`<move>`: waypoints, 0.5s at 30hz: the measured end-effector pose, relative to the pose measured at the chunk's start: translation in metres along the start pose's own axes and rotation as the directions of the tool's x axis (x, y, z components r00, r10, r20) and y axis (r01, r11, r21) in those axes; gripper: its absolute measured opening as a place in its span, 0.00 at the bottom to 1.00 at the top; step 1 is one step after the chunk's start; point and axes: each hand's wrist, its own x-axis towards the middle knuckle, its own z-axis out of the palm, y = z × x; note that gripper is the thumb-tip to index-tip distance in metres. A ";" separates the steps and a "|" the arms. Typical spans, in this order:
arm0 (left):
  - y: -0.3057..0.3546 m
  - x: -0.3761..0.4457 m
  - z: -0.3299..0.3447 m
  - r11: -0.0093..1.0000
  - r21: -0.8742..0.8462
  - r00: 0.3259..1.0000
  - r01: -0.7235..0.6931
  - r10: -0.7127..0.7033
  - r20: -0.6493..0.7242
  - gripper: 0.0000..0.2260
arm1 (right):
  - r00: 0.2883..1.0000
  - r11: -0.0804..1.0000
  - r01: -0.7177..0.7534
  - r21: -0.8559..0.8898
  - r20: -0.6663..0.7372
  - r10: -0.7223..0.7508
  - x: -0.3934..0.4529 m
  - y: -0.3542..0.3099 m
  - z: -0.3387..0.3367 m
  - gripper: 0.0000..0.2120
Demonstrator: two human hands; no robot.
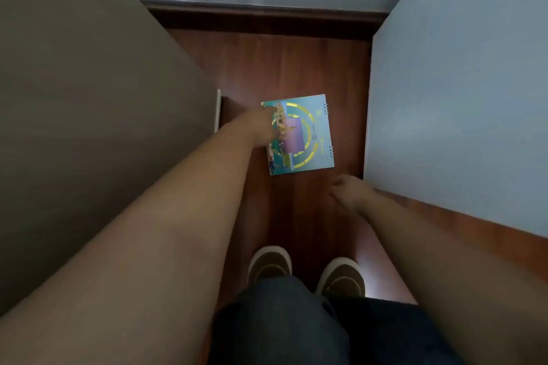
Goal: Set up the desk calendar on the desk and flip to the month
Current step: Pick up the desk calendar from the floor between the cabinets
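The desk calendar (308, 139) lies folded flat on the dark wooden floor (296, 68). Its cover is blue-green with yellow rings, and its spiral binding runs along the right edge. My left hand (261, 127) reaches down to the calendar's left edge, where its thumb lies on the cover and its fingers curl round the edge. My right hand (348, 191) hangs just below and to the right of the calendar, apart from it, with its fingers loosely curled and nothing in them. Both hands are blurred.
A brown cabinet side (103, 98) rises on the left and a pale blue panel (459, 112) on the right, leaving a narrow strip of floor. A dark skirting board (267, 18) closes the far end. My shoes (305, 272) and dark trousers stand below.
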 end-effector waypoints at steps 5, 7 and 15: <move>-0.012 0.047 0.014 0.997 0.026 0.997 0.071 -0.071 -0.030 0.32 | 0.996 0.985 -0.089 0.150 0.047 0.082 0.031 0.011 0.028 0.21; -0.015 0.063 0.024 0.991 0.121 0.998 0.063 -0.064 0.009 0.36 | 0.995 0.972 -0.102 0.213 0.042 0.095 0.044 0.013 0.034 0.21; -0.017 0.075 0.044 0.982 0.131 0.991 0.137 -0.136 -0.017 0.33 | 0.980 0.692 -0.133 0.710 -0.011 0.201 0.063 0.007 0.050 0.19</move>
